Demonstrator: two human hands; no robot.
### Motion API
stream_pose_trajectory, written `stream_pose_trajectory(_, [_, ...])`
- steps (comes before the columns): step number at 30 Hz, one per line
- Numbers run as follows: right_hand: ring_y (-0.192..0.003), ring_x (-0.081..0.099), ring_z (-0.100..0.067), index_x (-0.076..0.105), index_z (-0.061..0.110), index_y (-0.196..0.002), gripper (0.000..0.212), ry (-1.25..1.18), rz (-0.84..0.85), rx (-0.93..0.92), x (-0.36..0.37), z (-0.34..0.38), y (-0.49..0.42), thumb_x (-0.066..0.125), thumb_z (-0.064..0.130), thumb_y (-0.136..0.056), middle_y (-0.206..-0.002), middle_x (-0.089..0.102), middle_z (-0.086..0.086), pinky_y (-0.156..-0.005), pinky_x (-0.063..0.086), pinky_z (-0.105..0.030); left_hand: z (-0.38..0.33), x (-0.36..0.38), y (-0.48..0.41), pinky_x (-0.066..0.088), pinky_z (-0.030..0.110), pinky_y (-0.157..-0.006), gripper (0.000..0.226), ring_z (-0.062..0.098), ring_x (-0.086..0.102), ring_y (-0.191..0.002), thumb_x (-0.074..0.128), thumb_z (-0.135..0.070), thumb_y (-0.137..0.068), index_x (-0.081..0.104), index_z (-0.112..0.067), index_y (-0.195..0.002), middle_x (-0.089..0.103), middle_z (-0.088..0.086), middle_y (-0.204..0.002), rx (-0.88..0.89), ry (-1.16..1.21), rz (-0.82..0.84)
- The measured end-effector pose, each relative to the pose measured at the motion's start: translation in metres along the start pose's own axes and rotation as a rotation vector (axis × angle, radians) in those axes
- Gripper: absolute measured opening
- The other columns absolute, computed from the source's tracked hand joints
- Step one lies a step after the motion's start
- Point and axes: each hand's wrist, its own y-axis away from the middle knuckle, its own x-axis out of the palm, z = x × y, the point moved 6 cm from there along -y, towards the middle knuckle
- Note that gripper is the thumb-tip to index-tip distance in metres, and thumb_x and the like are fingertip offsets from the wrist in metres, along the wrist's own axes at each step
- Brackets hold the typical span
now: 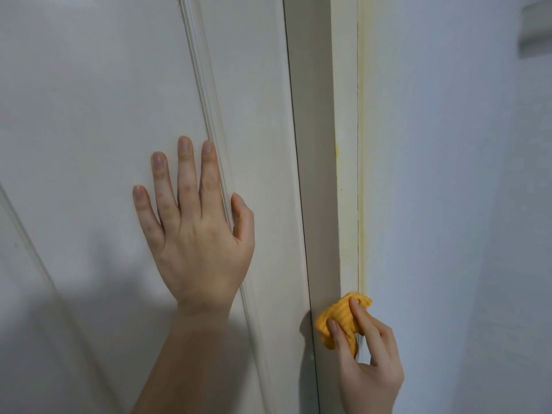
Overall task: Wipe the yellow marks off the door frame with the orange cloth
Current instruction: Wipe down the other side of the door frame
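Low on the right, the right hand (pixel 370 354) pinches the bunched orange cloth (pixel 340 318) against the door frame (pixel 346 144), right at its seam with the wall (pixel 448 174). Which way from there?

> Straight up, I'd say. The yellow marks (pixel 362 204) run as one long thin streak up that seam, above the cloth, plus a small blot (pixel 337 149) on the frame's left edge higher up. Right hand is nearer by far.

And the left hand (pixel 197 234)?

> Flat on the door (pixel 89 85), fingers straight, holding nothing, well left of the frame. Nothing blocks the path. Some grey fixture (pixel 536 25) sits top right, can't tell what.
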Motion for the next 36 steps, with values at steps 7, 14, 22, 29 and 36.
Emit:
stream_pose_trajectory(7, [-0.106,0.071,-0.023,0.076,0.008,-0.115,0.044,-0.031,-0.175,0.036,0.017,0.009,-0.002,0.087,0.015,-0.073,-0.107,0.071,-0.012,-0.094,0.059,-0.038,0.001,0.0,0.0,0.001,0.048,-0.136,0.067,0.027,0.011,-0.168,0.039,-0.044,-0.112,0.018,-0.028,-0.174,0.017,-0.002,-0.181,0.009,0.01,0.016])
stream_pose_trajectory(14, [-0.106,0.07,-0.026,0.078,0.004,-0.117,0.035,-0.061,-0.168,-0.117,0.034,0.069,-0.08,0.083,0.013,-0.084,-0.11,0.072,-0.011,-0.1,0.056,-0.033,-0.001,-0.005,-0.01,0.005,0.049,-0.137,0.063,0.026,0.016,-0.168,0.042,-0.039,-0.111,0.03,-0.025,-0.171,0.025,0.001,-0.179,-0.008,0.062,0.005])
stream_pose_trajectory(22, [-0.097,0.057,-0.025,0.079,0.007,-0.114,0.026,-0.075,-0.173,-0.206,0.06,0.137,-0.166,0.084,0.009,-0.088,-0.101,0.067,-0.001,-0.089,0.05,-0.025,0.004,-0.022,-0.067,0.002,0.05,-0.137,0.067,0.028,0.009,-0.169,0.039,-0.041,-0.109,0.026,-0.023,-0.172,0.017,0.006,-0.181,0.026,0.125,0.024])
stream_pose_trajectory(29, [-0.097,0.053,-0.021,0.078,0.011,-0.119,0.028,-0.061,-0.152,-0.257,0.061,0.152,-0.188,0.082,0.015,-0.092,-0.104,0.062,0.007,-0.088,0.042,-0.014,0.013,-0.03,-0.091,0.002,0.05,-0.137,0.066,0.027,0.009,-0.169,0.04,-0.039,-0.109,0.028,-0.022,-0.172,0.017,0.006,-0.181,0.021,0.069,-0.009])
stream_pose_trajectory(36, [-0.09,0.054,-0.025,0.081,0.003,-0.105,0.021,0.006,-0.212,-0.228,0.05,0.115,-0.137,0.081,0.013,-0.086,-0.094,0.066,-0.002,-0.081,0.051,-0.03,0.013,-0.03,-0.09,0.004,0.051,-0.137,0.066,0.027,0.01,-0.169,0.039,-0.039,-0.109,0.03,-0.021,-0.171,0.02,0.006,-0.181,0.034,0.059,0.014])
